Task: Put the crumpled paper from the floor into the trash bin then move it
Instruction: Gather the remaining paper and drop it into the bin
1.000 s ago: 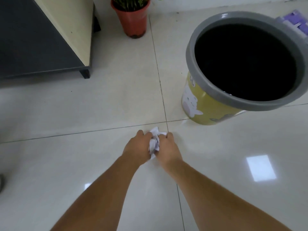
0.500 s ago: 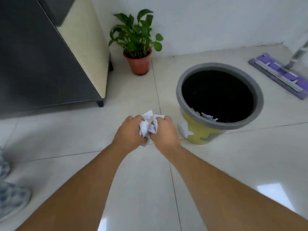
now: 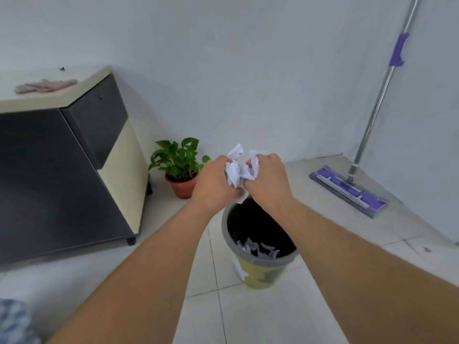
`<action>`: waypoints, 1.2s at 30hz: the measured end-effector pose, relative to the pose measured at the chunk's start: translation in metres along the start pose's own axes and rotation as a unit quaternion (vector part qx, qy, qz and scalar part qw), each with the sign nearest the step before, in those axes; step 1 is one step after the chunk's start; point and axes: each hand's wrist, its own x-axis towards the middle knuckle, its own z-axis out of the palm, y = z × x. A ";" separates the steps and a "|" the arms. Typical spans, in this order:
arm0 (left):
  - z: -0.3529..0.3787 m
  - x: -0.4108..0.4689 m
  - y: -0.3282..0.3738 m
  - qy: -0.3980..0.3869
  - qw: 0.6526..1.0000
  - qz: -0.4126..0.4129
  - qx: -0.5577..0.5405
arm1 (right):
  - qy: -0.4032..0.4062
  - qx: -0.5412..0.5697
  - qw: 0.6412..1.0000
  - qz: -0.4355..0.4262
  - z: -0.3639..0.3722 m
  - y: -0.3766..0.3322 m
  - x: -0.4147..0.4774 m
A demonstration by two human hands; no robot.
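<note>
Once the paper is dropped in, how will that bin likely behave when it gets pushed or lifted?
The trash bin is probably light: it looks plastic and holds only paper scraps. On the glossy floor tiles it should slide easily. It stands tall and narrow at the base, so a high push might tip it.

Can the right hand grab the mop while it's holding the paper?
Probably not right now. The right hand and left hand are both clutching the crumpled paper above the trash bin, and the mop stands well off to the right.
</note>
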 end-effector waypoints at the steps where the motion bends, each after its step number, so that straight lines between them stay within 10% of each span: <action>1: 0.004 0.003 0.010 0.001 1.000 0.006 -0.008 | 0.011 0.005 1.000 0.000 -0.011 0.006 0.000; 36: 0.089 0.011 -0.003 -0.107 0.993 -0.030 -0.042 | -0.041 0.022 0.994 0.096 0.020 0.101 0.010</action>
